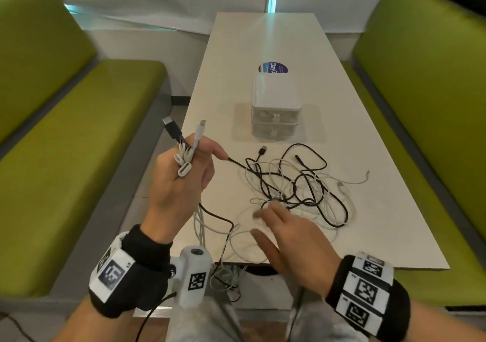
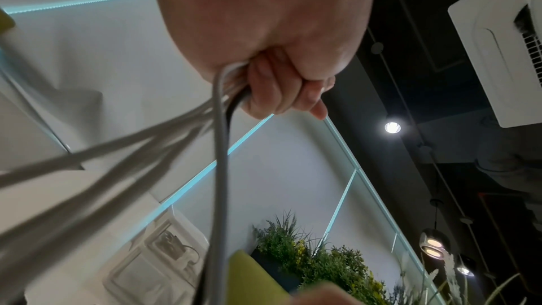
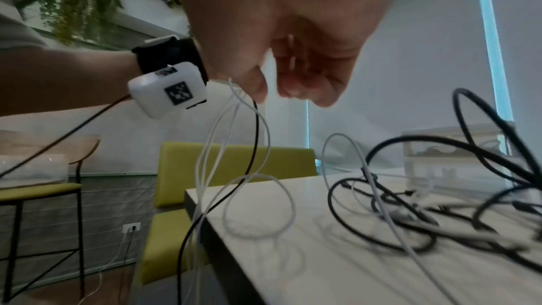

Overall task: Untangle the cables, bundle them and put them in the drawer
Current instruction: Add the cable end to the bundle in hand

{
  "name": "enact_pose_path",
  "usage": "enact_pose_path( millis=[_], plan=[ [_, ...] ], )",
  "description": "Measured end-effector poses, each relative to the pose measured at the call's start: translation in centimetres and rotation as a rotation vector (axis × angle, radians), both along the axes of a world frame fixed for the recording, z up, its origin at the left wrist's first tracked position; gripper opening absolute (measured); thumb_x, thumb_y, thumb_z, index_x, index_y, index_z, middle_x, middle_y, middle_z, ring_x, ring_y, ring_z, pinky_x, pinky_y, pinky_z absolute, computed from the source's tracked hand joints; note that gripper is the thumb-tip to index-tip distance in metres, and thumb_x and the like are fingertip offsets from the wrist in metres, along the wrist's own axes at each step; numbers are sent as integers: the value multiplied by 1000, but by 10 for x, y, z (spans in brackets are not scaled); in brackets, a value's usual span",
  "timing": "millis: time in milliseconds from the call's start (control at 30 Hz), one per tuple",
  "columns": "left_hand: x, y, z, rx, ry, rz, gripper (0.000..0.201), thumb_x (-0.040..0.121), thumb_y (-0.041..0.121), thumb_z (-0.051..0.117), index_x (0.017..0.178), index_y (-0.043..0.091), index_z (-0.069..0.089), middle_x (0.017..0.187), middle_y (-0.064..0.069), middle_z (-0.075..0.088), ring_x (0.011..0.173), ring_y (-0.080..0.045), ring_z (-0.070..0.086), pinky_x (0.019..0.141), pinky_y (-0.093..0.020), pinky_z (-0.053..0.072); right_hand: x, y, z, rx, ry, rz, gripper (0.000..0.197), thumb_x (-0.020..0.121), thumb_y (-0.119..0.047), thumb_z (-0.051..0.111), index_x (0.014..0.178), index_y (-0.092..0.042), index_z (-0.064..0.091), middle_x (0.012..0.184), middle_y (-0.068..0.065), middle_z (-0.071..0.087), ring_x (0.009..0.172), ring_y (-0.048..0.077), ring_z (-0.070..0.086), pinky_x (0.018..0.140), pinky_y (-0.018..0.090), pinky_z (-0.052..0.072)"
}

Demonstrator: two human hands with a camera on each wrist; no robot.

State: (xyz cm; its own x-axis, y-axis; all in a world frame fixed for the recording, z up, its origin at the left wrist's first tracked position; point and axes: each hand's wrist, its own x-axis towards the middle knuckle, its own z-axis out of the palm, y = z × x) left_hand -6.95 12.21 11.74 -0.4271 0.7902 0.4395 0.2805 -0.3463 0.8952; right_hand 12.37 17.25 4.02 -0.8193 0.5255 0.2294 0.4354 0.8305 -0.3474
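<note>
My left hand (image 1: 184, 173) is raised off the table's left edge and grips several cable ends (image 1: 184, 155), black and white plugs sticking up above the fist. In the left wrist view the fingers (image 2: 278, 92) curl round the strands (image 2: 220, 147) that hang down. A tangle of black and white cables (image 1: 297, 189) lies on the white table (image 1: 263, 39). My right hand (image 1: 286, 234) hovers over the tangle's near side, fingers loosely spread and blurred, holding nothing. A white two-drawer box (image 1: 274, 107) stands behind the tangle, both drawers closed.
Green benches (image 1: 65, 144) flank the table on both sides. A round blue sticker (image 1: 273, 67) lies behind the drawer box. Some cable loops (image 1: 226, 278) hang over the near table edge toward my lap.
</note>
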Motion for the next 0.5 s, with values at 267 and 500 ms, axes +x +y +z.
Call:
enact_pose_path(
  millis=[267,500],
  plan=[
    [11,2,6,3,16,-12,33,102,27,39,79,18,62,48,8,38,42,-8,32,44,-18,26,-40,11,1,-310,-252,81,39,99,-49,40,119,-24,62,104,-4,69,102,16,57,86,36,46],
    [15,6,5,24,-63,-22,33,102,30,41,79,19,62,50,6,35,43,-9,29,43,-21,25,-4,10,-15,-514,-218,337,37,97,-50,45,93,-18,63,98,-6,58,80,7,55,74,34,49]
  ],
)
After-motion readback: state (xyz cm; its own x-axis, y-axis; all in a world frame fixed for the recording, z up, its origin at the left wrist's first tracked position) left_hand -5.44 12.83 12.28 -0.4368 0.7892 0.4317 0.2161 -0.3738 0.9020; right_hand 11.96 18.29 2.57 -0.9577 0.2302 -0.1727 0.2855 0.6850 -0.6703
